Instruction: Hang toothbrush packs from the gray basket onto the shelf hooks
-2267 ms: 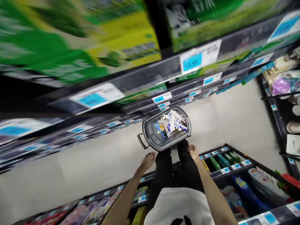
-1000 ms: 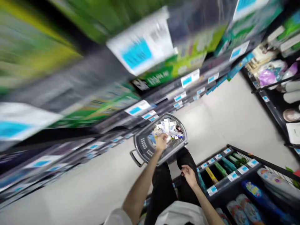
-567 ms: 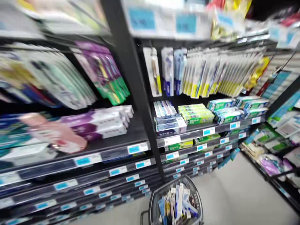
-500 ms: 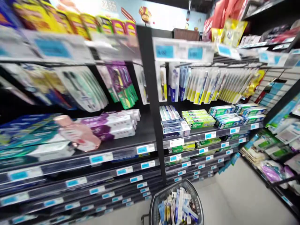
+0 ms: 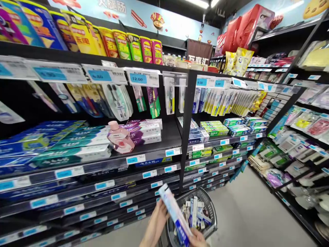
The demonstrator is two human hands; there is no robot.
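A long, narrow toothbrush pack (image 5: 175, 213), pale blue and white with a dark blue lower end, slants across the bottom centre above the basket. My left hand (image 5: 158, 216) holds it near the upper end, its fingers partly hidden behind the pack. At the lower end my right hand (image 5: 197, 238) grips the pack, thumb on top; the frame edge cuts off part of this hand. Below them a grey plastic shopping basket (image 5: 212, 212) holds a heap of similar narrow packs.
Hanging toothbrushes (image 5: 119, 101) line the shelf rack, with toothpaste boxes (image 5: 77, 145) beneath. A pink mouthwash bottle (image 5: 120, 139) stands at the shelf edge. A black upright post (image 5: 187, 133) divides the rack. Grey floor (image 5: 239, 206) runs between it and the right-hand shelves (image 5: 290, 164).
Both hands have come into view at the bottom, holding a toothbrush pack over the basket. Fewer purple-and-green packs show on their hook. The camera view has shifted and sharpened.
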